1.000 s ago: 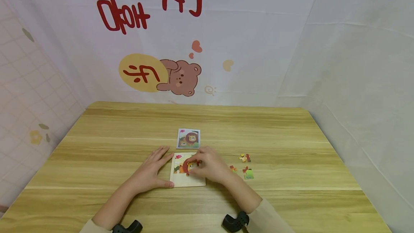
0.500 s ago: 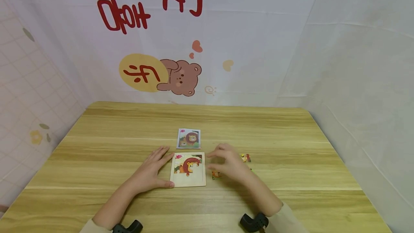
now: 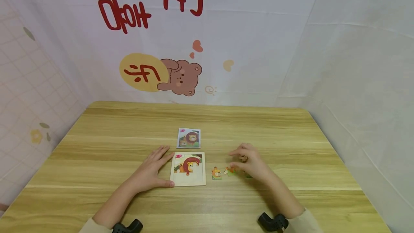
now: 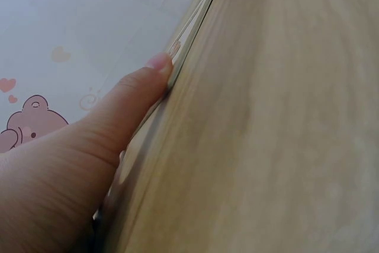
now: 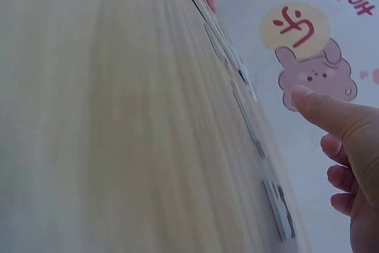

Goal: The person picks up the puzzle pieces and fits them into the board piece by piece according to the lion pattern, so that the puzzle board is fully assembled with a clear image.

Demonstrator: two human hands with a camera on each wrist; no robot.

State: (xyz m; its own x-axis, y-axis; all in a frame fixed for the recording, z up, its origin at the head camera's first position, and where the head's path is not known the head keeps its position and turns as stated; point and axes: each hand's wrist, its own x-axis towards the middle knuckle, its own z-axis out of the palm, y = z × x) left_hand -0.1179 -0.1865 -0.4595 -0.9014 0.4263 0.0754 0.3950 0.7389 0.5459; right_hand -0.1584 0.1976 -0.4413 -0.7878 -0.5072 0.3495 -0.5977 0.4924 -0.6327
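Note:
A square wooden puzzle board (image 3: 189, 179) lies on the table with its upper part filled by a lion picture; its lower part is bare wood. My left hand (image 3: 152, 172) lies spread along its left side. The left thumb (image 4: 159, 63) presses the near left corner. To the right, my right hand (image 3: 253, 161) hovers over the loose puzzle pieces, thumb and index finger apart, with nothing between them. One piece (image 3: 216, 173) sits close to the board, another (image 3: 230, 170) beside it. Two more pieces are partly hidden by the right hand, one (image 3: 243, 158) between thumb and fingers in this view.
Behind the board lies a picture card (image 3: 188, 138) with the same lion design. A white cloth backdrop (image 3: 258, 39) with a printed bear rises at the table's (image 3: 129, 125) far edge. More white cloth hangs along both sides.
The right hand has left the board's upper right and moved right, over the loose pieces. The lion's mane now shows uncovered in the board. The left hand has stayed in place.

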